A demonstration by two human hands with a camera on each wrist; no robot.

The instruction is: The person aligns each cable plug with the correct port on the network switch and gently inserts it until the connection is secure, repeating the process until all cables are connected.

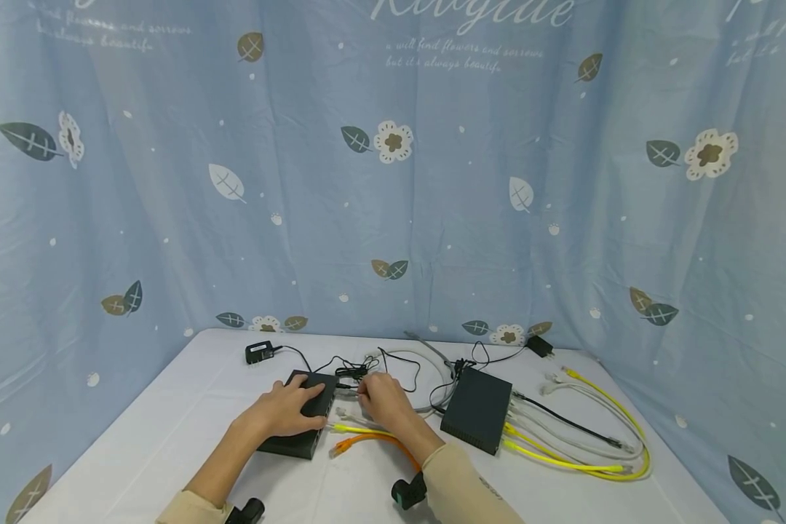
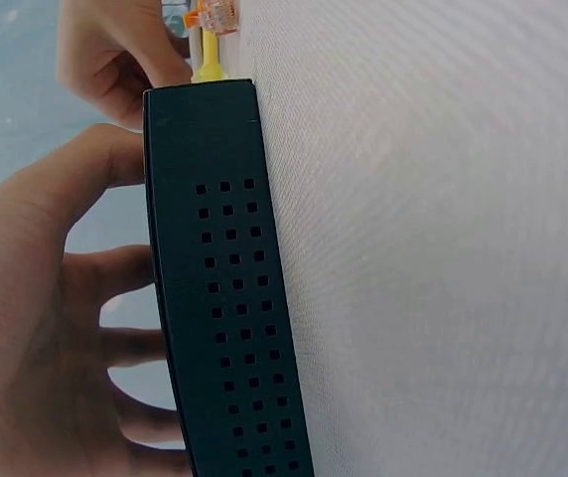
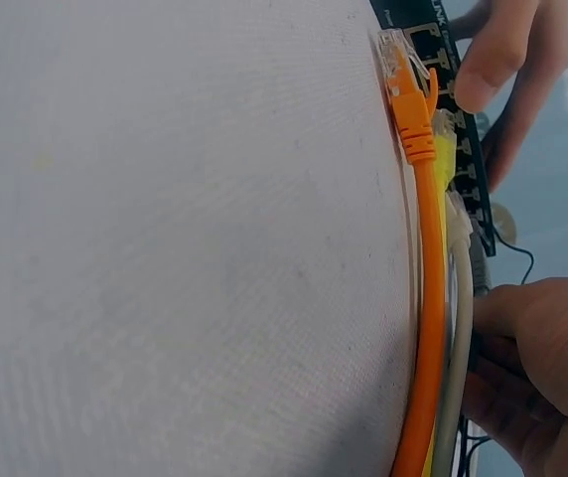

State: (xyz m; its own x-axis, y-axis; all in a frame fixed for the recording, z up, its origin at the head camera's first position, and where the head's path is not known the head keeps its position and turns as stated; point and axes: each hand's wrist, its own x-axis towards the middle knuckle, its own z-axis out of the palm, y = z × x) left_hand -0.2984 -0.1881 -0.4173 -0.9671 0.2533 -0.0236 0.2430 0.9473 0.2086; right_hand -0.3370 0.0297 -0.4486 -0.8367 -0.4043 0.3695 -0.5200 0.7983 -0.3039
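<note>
"What can be read on the curtain (image 1: 458,225)?"

"'u will find flowers and sorrows but it's always beautifu', under larger script, cut off above."

"And the black box (image 3: 429,42)?"

"'LINK', on its port side; smaller print blurs. Lettering on the right sleeve (image 1: 465,480) is too small to read."

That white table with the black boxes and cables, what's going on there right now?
A person's left hand rests on a flat black rectangular box. Their right hand is just off that box's right edge, fingers curled; what it may be pinching is hard to make out. Nearby, an orange cable lies with its clear plug not plugged in. Further right, a second flat black box has yellow, whitish and black cables along its right side.
</note>
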